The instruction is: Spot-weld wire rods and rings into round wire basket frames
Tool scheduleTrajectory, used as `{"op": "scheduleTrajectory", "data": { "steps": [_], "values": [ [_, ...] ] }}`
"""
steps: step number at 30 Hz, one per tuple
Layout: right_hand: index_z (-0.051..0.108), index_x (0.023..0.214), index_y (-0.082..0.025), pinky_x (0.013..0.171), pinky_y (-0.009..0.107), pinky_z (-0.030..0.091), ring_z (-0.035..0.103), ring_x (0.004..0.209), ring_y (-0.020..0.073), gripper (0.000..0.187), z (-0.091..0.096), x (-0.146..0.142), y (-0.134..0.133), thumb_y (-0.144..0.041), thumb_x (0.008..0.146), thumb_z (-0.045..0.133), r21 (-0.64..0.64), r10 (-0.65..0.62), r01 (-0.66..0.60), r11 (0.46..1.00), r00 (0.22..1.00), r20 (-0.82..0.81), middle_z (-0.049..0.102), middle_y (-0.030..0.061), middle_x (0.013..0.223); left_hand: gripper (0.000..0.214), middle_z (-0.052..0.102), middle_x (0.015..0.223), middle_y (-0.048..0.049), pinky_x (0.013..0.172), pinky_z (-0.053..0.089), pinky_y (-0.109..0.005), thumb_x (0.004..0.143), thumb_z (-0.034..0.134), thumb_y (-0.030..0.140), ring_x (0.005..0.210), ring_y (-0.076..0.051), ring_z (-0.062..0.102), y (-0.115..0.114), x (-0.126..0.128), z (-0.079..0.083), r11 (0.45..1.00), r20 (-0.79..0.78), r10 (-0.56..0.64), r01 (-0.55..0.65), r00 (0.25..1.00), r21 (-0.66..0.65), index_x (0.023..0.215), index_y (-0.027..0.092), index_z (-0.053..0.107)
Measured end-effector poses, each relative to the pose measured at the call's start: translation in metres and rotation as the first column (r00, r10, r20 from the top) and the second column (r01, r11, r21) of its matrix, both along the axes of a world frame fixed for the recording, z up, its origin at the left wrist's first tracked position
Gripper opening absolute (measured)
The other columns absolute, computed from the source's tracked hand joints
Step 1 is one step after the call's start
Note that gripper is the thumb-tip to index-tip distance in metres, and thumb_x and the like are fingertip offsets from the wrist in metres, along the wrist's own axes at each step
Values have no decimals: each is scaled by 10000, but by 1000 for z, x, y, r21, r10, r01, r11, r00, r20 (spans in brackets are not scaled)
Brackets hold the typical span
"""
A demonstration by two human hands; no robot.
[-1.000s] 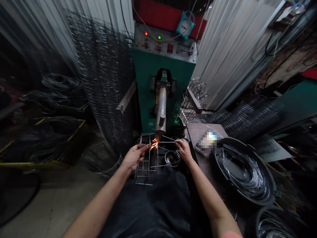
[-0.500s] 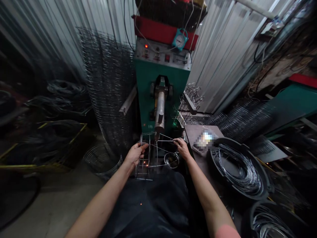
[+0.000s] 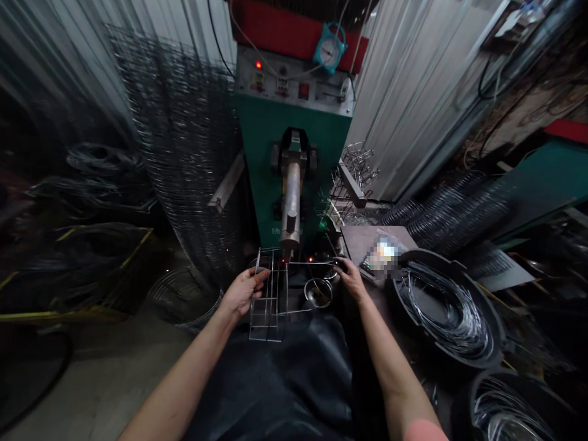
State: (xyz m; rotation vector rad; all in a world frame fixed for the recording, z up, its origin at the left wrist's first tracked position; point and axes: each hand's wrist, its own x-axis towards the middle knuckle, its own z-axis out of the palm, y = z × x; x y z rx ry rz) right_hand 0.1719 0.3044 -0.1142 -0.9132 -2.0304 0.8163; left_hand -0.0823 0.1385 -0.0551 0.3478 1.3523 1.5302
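Note:
In front of a green machine [image 3: 294, 116], my left hand [image 3: 242, 291] is closed around the side of a rack-like frame of thin metal wire [image 3: 265, 316]. The frame hangs tilted over my dark apron. My right hand [image 3: 351, 279] pinches the outer end of a straight thin wire [image 3: 312, 264], whose other end lies at the tip of the machine's upper metal electrode [image 3: 289, 236]. Small orange sparks glow near that tip. Whether the straight wire is joined to the frame I cannot tell. Below it stands a small round metal bowl [image 3: 318, 294].
On the right, a side table [image 3: 351, 239] bears a blurred-out bright item. Black round tubs [image 3: 493, 324] hold wire rings. A tall stack of wire grids [image 3: 184, 135] leans at left, above a round wire basket [image 3: 184, 300]. A yellow-edged crate [image 3: 133, 269] stands further left.
My right hand has shifted slightly right, and the wire it holds now runs straight to the electrode. The wire frame has turned a little in my left hand. The camera view has shifted.

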Motion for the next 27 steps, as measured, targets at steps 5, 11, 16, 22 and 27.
{"op": "scheduleTrajectory", "data": {
  "steps": [5, 11, 16, 22, 27],
  "values": [
    [478, 1190, -192, 867, 317, 433, 577, 969, 180, 399, -30, 21, -4, -181, 792, 449, 17, -66, 64, 998, 980, 190, 611, 68, 1078, 402, 423, 552, 63, 330, 188, -139, 401, 808, 330, 439, -31, 320, -5, 6, -5, 999, -6, 21, -21, 1000, 36, 667, 146, 569],
    [466, 1196, -147, 744, 275, 450, 618, 843, 203, 420, -19, 14, -19, -88, 784, 410, 0, -178, 221, 975, 782, 597, 655, 108, 947, 380, 448, 569, 54, 338, 193, -138, 423, 796, 315, 449, -32, 326, -15, 21, -10, 996, -22, 64, -62, 998, 65, 696, 147, 594],
    [296, 1364, -112, 701, 300, 449, 633, 806, 238, 563, 8, 24, -27, -101, 812, 413, 12, -233, 319, 948, 665, 709, 660, 157, 945, 402, 423, 552, 65, 336, 187, -145, 400, 792, 336, 445, -37, 323, -19, 24, -7, 991, -14, 111, -110, 994, 74, 677, 148, 570],
    [638, 1020, -253, 679, 259, 444, 611, 793, 184, 237, 23, 58, -56, -290, 861, 467, 232, -216, 126, 964, 880, 423, 662, 35, 896, 411, 450, 600, 57, 345, 204, -146, 402, 792, 336, 462, -35, 336, -23, 18, -3, 983, -23, 164, -161, 986, 92, 694, 146, 572],
    [669, 1000, -281, 670, 271, 425, 556, 750, 174, 236, 51, 26, -72, -356, 864, 491, 286, -24, -89, 954, 929, 369, 596, 40, 776, 418, 449, 595, 56, 347, 200, -147, 407, 795, 356, 467, -39, 345, -19, 20, -3, 985, -13, 143, -141, 990, 97, 700, 153, 577]
  ]
}}
